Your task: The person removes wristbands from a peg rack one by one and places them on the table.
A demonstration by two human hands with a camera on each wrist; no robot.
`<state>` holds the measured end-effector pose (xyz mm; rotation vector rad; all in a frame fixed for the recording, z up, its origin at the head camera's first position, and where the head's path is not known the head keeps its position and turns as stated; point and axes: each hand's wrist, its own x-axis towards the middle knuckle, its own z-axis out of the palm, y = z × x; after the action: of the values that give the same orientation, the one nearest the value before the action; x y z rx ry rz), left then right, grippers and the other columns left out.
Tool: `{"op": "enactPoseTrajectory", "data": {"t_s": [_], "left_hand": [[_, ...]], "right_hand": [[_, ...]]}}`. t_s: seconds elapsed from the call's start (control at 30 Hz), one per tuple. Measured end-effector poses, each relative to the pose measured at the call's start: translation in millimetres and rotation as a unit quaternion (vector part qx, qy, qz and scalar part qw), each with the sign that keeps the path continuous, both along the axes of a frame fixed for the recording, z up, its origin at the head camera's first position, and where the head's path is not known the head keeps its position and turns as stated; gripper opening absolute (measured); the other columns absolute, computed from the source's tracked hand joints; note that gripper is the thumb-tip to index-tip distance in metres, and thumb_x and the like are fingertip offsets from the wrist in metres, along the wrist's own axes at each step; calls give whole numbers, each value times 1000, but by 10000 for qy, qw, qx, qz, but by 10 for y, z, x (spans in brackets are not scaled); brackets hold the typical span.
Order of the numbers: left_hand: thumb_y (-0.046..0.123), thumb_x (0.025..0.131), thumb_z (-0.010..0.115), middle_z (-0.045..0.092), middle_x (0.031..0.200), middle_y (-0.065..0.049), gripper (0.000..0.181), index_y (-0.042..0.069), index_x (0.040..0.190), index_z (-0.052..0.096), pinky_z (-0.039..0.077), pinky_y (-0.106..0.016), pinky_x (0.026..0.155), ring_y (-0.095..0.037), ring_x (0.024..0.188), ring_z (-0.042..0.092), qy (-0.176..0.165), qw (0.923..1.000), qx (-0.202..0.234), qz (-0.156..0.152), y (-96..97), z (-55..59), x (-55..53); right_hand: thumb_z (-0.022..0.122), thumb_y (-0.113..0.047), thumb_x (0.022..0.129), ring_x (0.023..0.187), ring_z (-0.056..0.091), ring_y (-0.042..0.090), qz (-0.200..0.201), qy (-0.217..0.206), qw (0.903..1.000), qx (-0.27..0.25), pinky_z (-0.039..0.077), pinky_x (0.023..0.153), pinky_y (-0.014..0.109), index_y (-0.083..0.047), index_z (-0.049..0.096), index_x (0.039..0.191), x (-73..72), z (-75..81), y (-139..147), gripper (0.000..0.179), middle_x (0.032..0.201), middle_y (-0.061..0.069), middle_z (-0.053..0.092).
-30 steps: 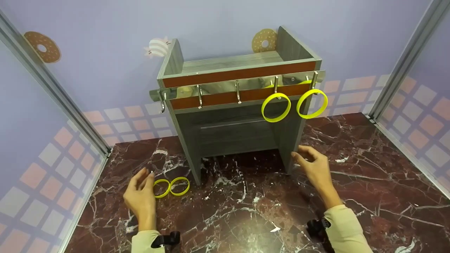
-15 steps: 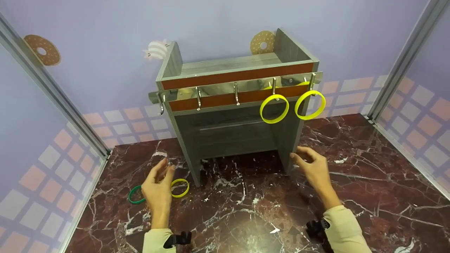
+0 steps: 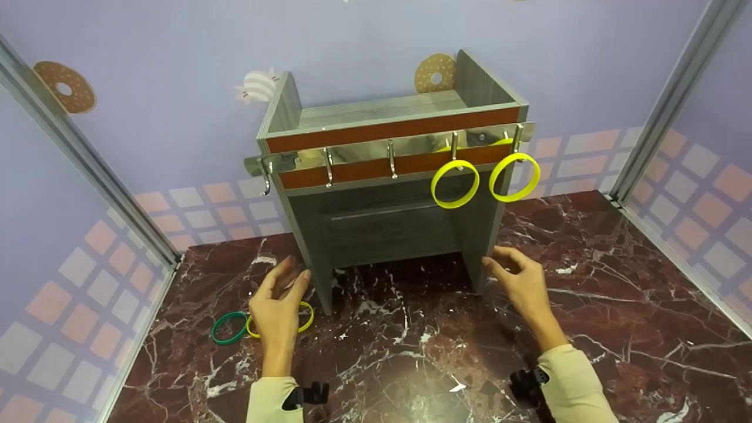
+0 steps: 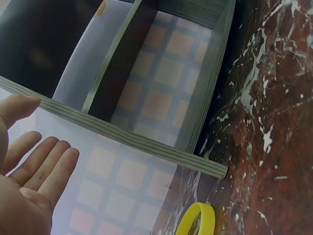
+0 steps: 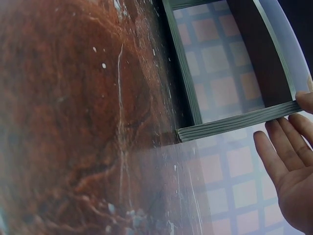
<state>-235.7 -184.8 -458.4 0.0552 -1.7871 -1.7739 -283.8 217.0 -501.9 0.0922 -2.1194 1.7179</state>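
Observation:
A small grey wooden shelf (image 3: 390, 113) stands against the back wall, with a metal hook strip (image 3: 361, 151) across its front. One yellow wristband (image 3: 435, 187) hangs on the fourth hook from the left, and another yellow wristband (image 3: 492, 182) on the rightmost hook. My left hand (image 3: 277, 314) is beside the shelf's left panel, fingers apart and holding nothing. It partly hides two yellow wristbands (image 3: 309, 322) on the tabletop; one shows low in the left wrist view (image 4: 208, 220). My right hand (image 3: 523, 285) pinches the front edge of the right panel (image 5: 234, 121), thumb at the edge, fingers along the outer side.
A green wristband (image 3: 214, 335) lies on the dark red marbled tabletop (image 3: 376, 376), left of my left hand. Three hooks on the left of the strip carry nothing. Printed wall panels with metal corner posts (image 3: 664, 106) enclose the table at the back and both sides.
My left hand has moved right toward the shelf's left panel, passing over the yellow wristbands and uncovering the green one. The right hand has kept its place at the right panel.

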Motion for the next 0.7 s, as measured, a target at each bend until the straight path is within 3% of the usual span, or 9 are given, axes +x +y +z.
{"op": "enactPoseTrajectory", "data": {"t_s": [0.23, 0.4, 0.53, 0.7], "left_hand": [[-1, 93, 81, 73, 123, -24, 31, -5, 123, 75, 63, -24, 86, -14, 99, 76, 211, 9998, -11, 7, 26, 16, -65], [-1, 92, 82, 75, 117, -22, 27, -5, 118, 77, 63, -24, 84, -19, 99, 77, 227, 9997, 43, 82, 69, 10, -102], [-3, 90, 82, 76, 109, -23, 26, -8, 116, 77, 64, -23, 81, -15, 93, 76, 253, 9995, 42, 189, 106, -6, -119], [-5, 91, 81, 76, 104, -24, 24, -9, 114, 77, 63, -21, 77, -9, 87, 75, 330, 9990, -9, 308, 131, -23, -137]], "right_hand": [[79, -2, 96, 79, 71, 3, -83, -124, 9999, 47, 62, 70, 20, 10, 73, 121, 9, 22, -20, 27, 99, 22, 77], [76, 5, 96, 78, 70, 2, -44, -49, 10000, 26, 60, 71, 16, 15, 71, 118, 126, 201, -92, 24, 100, 28, 75], [76, 4, 96, 79, 69, 2, 21, 64, 10000, 35, 60, 70, 16, 17, 69, 118, 189, 288, -122, 26, 99, 27, 75], [77, 3, 96, 79, 69, 5, -43, 34, 10000, 76, 59, 69, 16, 16, 70, 117, 192, 277, -134, 26, 100, 26, 76]]}}
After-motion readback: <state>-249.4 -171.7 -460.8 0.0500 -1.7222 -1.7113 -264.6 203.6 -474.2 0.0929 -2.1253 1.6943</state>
